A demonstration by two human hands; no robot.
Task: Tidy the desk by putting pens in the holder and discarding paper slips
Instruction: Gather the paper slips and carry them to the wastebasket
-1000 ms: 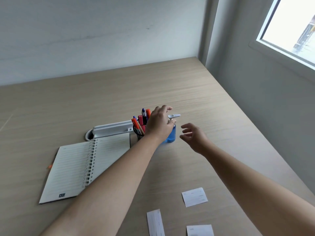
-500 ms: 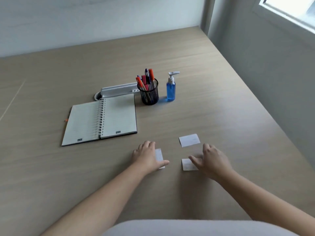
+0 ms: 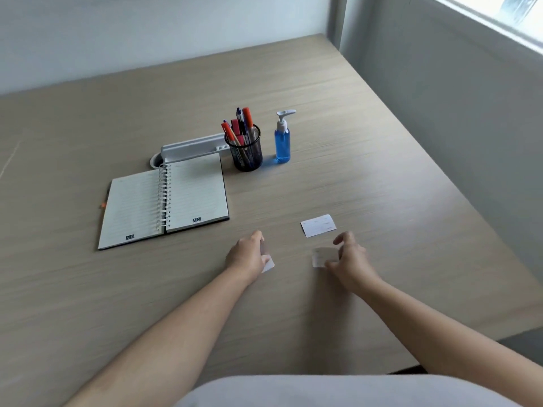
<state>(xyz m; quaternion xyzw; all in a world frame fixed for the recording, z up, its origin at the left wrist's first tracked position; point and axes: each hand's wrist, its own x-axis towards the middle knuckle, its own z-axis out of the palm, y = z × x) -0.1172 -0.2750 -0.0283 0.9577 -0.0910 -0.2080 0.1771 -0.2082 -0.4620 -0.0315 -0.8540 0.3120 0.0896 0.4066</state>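
Note:
A black mesh pen holder (image 3: 247,154) stands mid-desk with several red and blue pens (image 3: 241,124) upright in it. Three white paper slips lie near the front. My left hand (image 3: 245,255) grips the left slip (image 3: 268,264), which is mostly hidden under the fingers. My right hand (image 3: 351,258) pinches the right slip (image 3: 321,256), lifted a little and blurred. The third slip (image 3: 318,225) lies flat on the desk just beyond my right hand, untouched.
An open spiral notebook (image 3: 164,201) lies left of the holder, a white cable tray (image 3: 191,148) behind it. A blue pump bottle (image 3: 282,142) stands right of the holder. The desk (image 3: 367,142) ends at a grey wall on the right.
Both hands came back from the pen holder to the slips near the front. Since half a second ago they have closed on one slip each, and the right slip has lifted.

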